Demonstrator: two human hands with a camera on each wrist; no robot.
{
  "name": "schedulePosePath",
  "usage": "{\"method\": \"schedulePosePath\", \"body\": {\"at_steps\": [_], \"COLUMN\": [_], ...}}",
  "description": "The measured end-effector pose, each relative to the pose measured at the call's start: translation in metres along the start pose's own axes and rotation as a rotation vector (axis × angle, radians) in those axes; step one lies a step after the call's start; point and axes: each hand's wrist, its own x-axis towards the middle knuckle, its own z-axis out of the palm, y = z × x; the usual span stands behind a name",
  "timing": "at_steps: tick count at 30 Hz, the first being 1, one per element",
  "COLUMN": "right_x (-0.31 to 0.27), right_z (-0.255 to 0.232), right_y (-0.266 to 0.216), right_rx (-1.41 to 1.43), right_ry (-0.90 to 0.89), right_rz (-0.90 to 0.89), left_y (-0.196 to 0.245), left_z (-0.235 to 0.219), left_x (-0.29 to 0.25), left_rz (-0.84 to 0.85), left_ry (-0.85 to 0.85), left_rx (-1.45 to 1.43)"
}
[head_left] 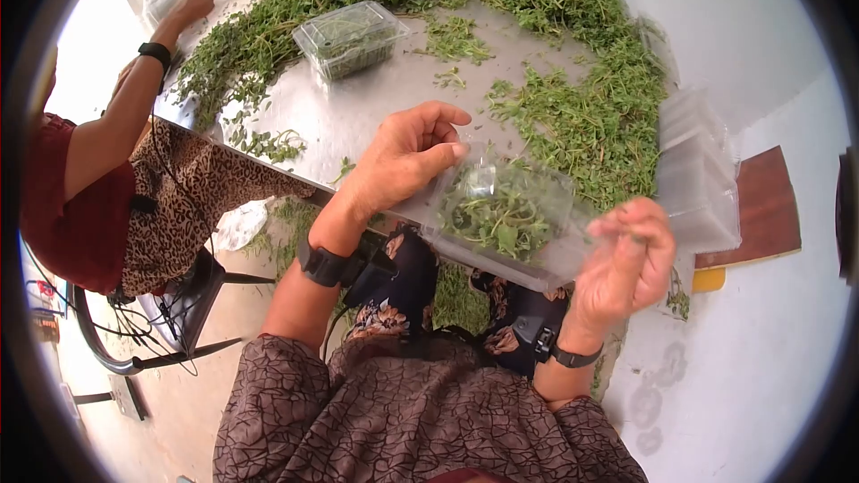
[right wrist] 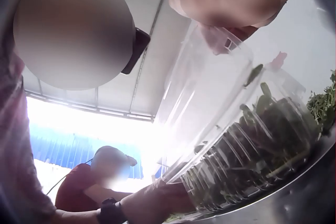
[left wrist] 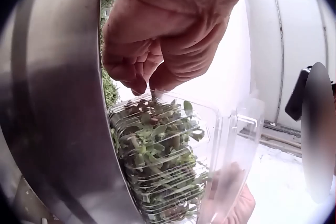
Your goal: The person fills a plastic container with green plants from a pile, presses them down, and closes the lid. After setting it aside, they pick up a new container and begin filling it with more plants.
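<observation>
A clear plastic clamshell box [head_left: 501, 215] filled with leafy green sprigs [left wrist: 163, 150] sits at the table's near edge, its hinged lid [right wrist: 197, 77] raised on the right side. My left hand [head_left: 403, 156] is at the box's far left corner, thumb and fingertips pinching at the rim. In the left wrist view that hand [left wrist: 168, 35] arches over the corner, fingers curled. My right hand [head_left: 626, 259] is at the box's right, slightly blurred. The right wrist view has its fingers and thumb [right wrist: 218, 40] pinching the upper edge of the lid.
Loose greens [head_left: 573, 125] cover the back and right of the metal table [head_left: 304, 116]. A packed, closed box [head_left: 351, 40] stands on it. Stacked clear boxes [head_left: 698, 179] are at the right. Another person [head_left: 89, 170] works on the left, near a black chair [head_left: 192, 304].
</observation>
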Motion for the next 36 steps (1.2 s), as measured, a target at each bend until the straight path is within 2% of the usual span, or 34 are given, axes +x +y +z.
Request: {"method": "schedulePosePath", "body": {"at_steps": [5, 8, 10, 12, 14, 16, 18, 22, 24, 29, 34, 36], "right_x": [-0.011, -0.020, -0.022, -0.022, -0.019, -0.018, -0.017, -0.012, -0.009, -0.009, -0.007, -0.006], "right_z": [-0.002, -0.005, -0.006, -0.009, -0.014, -0.019, -0.023, -0.029, -0.030, -0.031, -0.026, -0.026], "right_y": [-0.033, -0.041, -0.043, -0.041, -0.037, -0.033, -0.030, -0.023, -0.022, -0.025, -0.025, -0.025], "right_rx": [-0.046, -0.034, -0.056, -0.046, 0.000, 0.025, 0.047, 0.153, 0.155, 0.110, 0.086, 0.085], "right_ry": [-0.092, -0.174, -0.183, -0.165, -0.226, -0.268, -0.307, -0.341, -0.366, -0.437, -0.394, -0.376], "right_rz": [-0.002, -0.023, 0.013, 0.024, -0.011, -0.016, -0.022, -0.047, -0.043, -0.039, -0.051, -0.074], "left_y": [0.005, 0.020, 0.024, 0.025, 0.028, 0.029, 0.031, 0.034, 0.028, 0.028, 0.036, 0.038], "left_z": [0.000, 0.000, -0.001, 0.003, 0.011, 0.015, 0.017, 0.019, 0.017, 0.018, 0.015, 0.010], "left_x": [-0.006, -0.009, -0.010, -0.008, -0.006, -0.003, 0.000, 0.007, 0.011, 0.013, 0.009, 0.006], "left_rz": [-0.003, -0.076, 0.016, 0.046, 0.221, 0.236, 0.162, 0.102, 0.222, 0.250, 0.218, 0.315], "left_ry": [0.003, -0.038, -0.097, -0.102, -0.093, -0.093, -0.121, -0.149, -0.135, -0.152, -0.164, -0.154], "left_rx": [0.076, 0.056, 0.311, 0.392, 0.624, 0.711, 0.806, 0.812, 0.858, 0.873, 0.859, 0.812]}}
